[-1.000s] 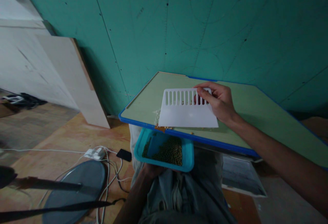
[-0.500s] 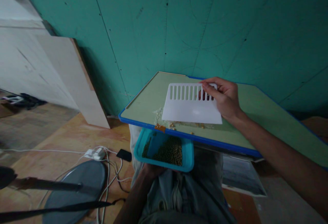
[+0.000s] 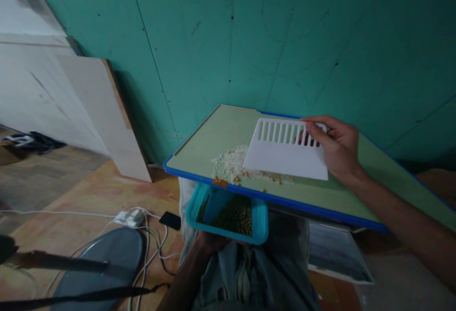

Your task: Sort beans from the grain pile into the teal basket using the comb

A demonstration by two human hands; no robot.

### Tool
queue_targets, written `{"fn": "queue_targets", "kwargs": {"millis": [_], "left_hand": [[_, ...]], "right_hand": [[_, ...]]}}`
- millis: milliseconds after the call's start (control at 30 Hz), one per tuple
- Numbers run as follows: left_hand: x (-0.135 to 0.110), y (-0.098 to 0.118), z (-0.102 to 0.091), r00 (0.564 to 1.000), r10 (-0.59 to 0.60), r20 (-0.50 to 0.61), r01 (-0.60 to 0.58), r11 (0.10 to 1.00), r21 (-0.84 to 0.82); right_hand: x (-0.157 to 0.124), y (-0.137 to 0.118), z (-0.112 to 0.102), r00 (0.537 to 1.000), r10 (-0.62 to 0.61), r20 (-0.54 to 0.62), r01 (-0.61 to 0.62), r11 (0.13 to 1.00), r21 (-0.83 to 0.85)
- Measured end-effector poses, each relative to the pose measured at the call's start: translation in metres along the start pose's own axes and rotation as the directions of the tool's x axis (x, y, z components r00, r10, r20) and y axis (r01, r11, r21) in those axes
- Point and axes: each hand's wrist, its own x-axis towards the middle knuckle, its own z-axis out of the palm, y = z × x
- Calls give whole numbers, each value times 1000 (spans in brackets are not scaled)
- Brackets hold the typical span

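Observation:
My right hand [image 3: 338, 147] grips a white plastic scraper [image 3: 287, 156] by its slotted upper edge, thumb on the near face. The scraper is held tilted over the pale green tabletop [image 3: 203, 135]. To its left and under its lower edge lies a pile of whitish grains [image 3: 228, 161] with some yellowish bits mixed in. Just below the table's near edge, my left hand [image 3: 213, 242] holds a turquoise plastic tub [image 3: 262, 223] from beneath. Most of its fingers are hidden by the tub. Small green and tan beans or peas [image 3: 237, 216] lie inside the tub.
The table's blue edging [image 3: 192, 174] has a patch of orange tape [image 3: 220, 183]. A green wall [image 3: 199, 40] rises behind it. On the floor at left are a phone [image 3: 170, 221], a white power strip [image 3: 128, 217] with cables, and a grey round base [image 3: 103, 263]. A board [image 3: 103, 116] leans nearby.
My right hand has moved the scraper to the right, uncovering more of the grain pile. My left hand and the tub stay in nearly the same place.

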Motion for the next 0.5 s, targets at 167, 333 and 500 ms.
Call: {"fn": "queue_targets", "kwargs": {"millis": [167,333,500], "left_hand": [[-4,3,4,999,-12,-31,13,1000,25],[-6,6,20,998,56,-29,-55,998,41],[1,0,11,996,78,33,-79,996,42]], "right_hand": [[-10,5,8,1000,3,22,-3,1000,2],[-14,0,14,998,33,57,-32,999,-11],[-15,1,16,998,22,61,-20,999,-27]]}}
